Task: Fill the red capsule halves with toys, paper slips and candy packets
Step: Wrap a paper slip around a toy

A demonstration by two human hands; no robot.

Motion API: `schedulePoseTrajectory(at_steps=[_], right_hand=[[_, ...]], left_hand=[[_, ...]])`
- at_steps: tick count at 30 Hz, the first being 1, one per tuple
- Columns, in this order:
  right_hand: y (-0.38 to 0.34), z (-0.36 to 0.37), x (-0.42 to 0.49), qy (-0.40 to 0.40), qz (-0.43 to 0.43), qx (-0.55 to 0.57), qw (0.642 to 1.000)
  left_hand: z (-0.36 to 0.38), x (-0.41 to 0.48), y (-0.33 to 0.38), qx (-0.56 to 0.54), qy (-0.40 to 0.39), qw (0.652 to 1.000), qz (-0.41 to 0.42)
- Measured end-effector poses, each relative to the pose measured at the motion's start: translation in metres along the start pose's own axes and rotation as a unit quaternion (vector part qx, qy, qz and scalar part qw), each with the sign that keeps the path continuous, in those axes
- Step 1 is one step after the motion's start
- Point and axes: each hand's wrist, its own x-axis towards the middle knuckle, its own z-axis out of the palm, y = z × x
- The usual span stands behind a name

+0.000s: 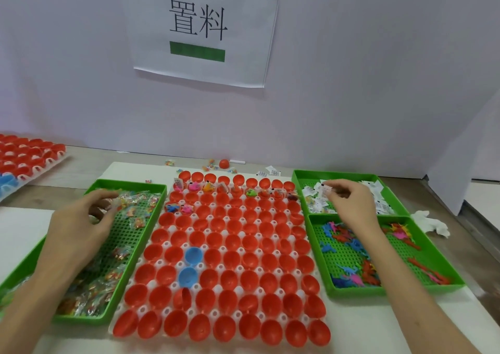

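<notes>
The person stands before a white holder tray (215, 313) on the table (81, 169). The tray is packed with rows of red capsule halves (235, 248), all with the open side up. Most of them hold nothing. Only the second row from the wall (192, 186) and two cups at the left of the next row (178, 208) have small toys and slips inside. Two blue halves (193, 256) sit among the red ones, left of the middle.

The left hand (81, 223) is above the long green tray (130, 269) on the left, where the candy packets (138, 213) lie in a heap. Its fingers are curled and seem to pinch one clear candy packet (117, 203), though this part is blurred.

The right hand (349, 204) is above the far green tray (332, 176) on the right, which holds the paper slips (313, 200). Thumb and forefinger pinch one paper slip (325, 190), lifted a little over the others.

Nearer to the person on the right, a second green tray (392, 290) holds toy dinosaurs (349, 275) in blue, red, pink and orange.

A crumpled white tissue (430, 222) lies just beside the right trays. A loose red capsule piece (224, 163) and some packets lie near the wall. Another tray of red halves (27, 153) is at the far left. A paper sign (200, 29) with two large characters and a green bar hangs on the wall.
</notes>
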Motion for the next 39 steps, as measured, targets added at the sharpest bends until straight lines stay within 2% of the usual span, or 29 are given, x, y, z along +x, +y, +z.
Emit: schedulePoseTrajectory(at_steps=[7,15,20,23,27,31,36,39], right_hand=[[-0.006,-0.005,-0.009,-0.009,-0.026,0.053,0.998],[-0.03,-0.011,-0.025,-0.024,-0.057,0.097,0.993],[-0.003,-0.032,-0.046,0.011,-0.018,0.03,0.999],[0.021,-0.041,-0.058,-0.029,0.013,-0.061,0.998],[0.031,-0.04,-0.062,-0.064,0.0,-0.147,0.987],[0.028,-0.038,-0.061,-0.067,-0.006,-0.161,0.985],[0.026,-0.038,-0.064,-0.019,-0.007,-0.139,0.99],[0.025,-0.04,-0.066,-0.036,-0.002,-0.138,0.99]], left_hand=[[0.0,0.01,-0.048,-0.008,0.009,0.999,-0.032],[0.004,0.005,-0.04,-0.026,0.026,0.999,0.005],[0.011,0.01,-0.046,-0.043,0.03,0.998,0.036],[0.015,0.01,-0.048,-0.037,0.011,0.998,0.055],[0.013,0.007,-0.042,-0.048,0.008,0.997,0.067],[0.011,0.006,-0.041,-0.072,0.006,0.996,0.052],[0.007,0.003,-0.031,-0.071,0.013,0.996,0.048],[0.002,0.0,-0.021,-0.062,0.027,0.996,0.056]])
